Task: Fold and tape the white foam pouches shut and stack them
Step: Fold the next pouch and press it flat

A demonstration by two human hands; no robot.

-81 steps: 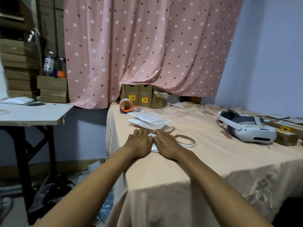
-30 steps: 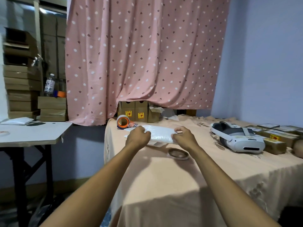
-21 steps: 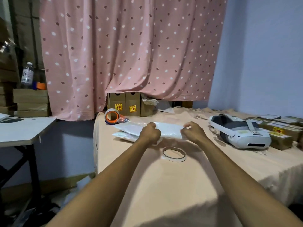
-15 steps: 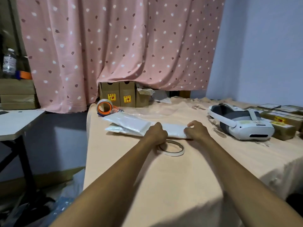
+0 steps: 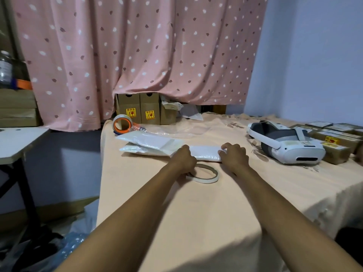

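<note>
Take the thin tape ring (image 5: 202, 173) on the peach tablecloth (image 5: 196, 222) as your marker. Far to its left stands a white side table (image 5: 17, 140), apart from your covered table, with a stack of flat cardboard boxes (image 5: 17, 108) behind it. Up and left of the ring, near the table's far left corner, a tape roll with an orange core (image 5: 122, 124) stands on edge. Between that roll and the ring, two white foam pouches (image 5: 149, 144) lie stacked flat, the upper one skewed across the lower.

Your left hand (image 5: 183, 159) sits just beyond the ring's left side, knuckles up, with its fingers curled down on the left end of a folded pouch (image 5: 205, 153). That pouch lies flat on the cloth just behind the ring, and its left end meets the stacked pair. Your right hand (image 5: 234, 157) is beyond the ring's right side, fingers bent over the pouch's right end and gripping it.

Behind the ring, at the foot of the pink dotted curtain (image 5: 137, 55), small brown boxes with yellow labels (image 5: 137, 110) stand in a row. Well to the ring's right rests a white and grey headset (image 5: 284, 148), and further right lie flat brown boxes (image 5: 334, 140).
</note>
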